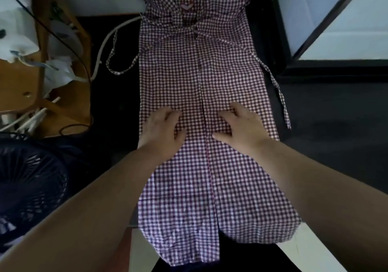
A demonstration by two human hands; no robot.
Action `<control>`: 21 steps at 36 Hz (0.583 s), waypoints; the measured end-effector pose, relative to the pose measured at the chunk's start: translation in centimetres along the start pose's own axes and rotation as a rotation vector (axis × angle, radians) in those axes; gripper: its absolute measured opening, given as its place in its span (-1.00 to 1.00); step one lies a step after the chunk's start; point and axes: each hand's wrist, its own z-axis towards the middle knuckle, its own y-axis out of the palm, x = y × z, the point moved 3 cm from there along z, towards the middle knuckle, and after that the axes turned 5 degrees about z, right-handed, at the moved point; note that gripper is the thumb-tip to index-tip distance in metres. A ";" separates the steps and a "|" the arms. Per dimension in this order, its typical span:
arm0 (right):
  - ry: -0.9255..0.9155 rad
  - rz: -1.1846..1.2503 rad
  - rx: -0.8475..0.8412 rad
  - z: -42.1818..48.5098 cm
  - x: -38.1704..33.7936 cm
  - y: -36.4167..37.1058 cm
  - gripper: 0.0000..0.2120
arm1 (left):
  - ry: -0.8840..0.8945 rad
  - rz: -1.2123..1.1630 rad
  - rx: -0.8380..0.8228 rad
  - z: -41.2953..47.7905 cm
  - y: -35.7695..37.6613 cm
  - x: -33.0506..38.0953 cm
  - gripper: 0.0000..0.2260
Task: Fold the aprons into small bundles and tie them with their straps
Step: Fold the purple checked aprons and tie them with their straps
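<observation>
A purple and white checked apron (197, 76) lies lengthwise on a dark surface, its two long sides folded in so that they meet along a centre seam. My left hand (161, 131) rests palm down on the left flap, fingers slightly bent. On the right flap my right hand (241, 124) presses flat beside the seam. One strap (117, 61) loops off the apron's left edge. The other strap (279, 95) trails down past the right edge. The neck loop and bib lie bunched at the far end.
A dark fan cage (29, 183) stands at the lower left. A wooden stool (42, 95) with white cables and plastic bags is at the left. A white cord (105, 40) curves near the left strap. A white-framed panel (336, 19) rises at the upper right.
</observation>
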 end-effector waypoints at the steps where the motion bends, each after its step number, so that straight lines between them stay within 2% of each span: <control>1: 0.039 -0.021 0.030 -0.2 0.0 0.1 -0.31 | 0.010 0.007 -0.007 -0.7 0.2 0.0 -0.51; 3: 0.092 -0.039 0.106 -0.9 -0.2 0.1 -0.31 | 0.023 0.020 -0.005 -1.9 0.7 0.2 -0.53; 7: 0.000 -0.021 0.230 -3.3 -0.6 1.1 -0.54 | 0.066 -0.007 0.096 -5.1 1.4 0.3 -0.67; 12: -0.050 0.083 0.183 -7.0 0.5 3.3 -0.68 | 0.064 -0.048 0.048 -9.2 2.7 0.5 -0.65; 16: -0.131 0.031 0.172 -9.3 0.8 4.1 -0.61 | 0.002 -0.002 0.008 -11.0 3.1 1.4 -0.56; 21: -0.057 -0.058 -0.064 -11.9 2.1 6.3 -0.34 | -0.104 0.122 -0.132 -13.0 5.6 2.8 -0.41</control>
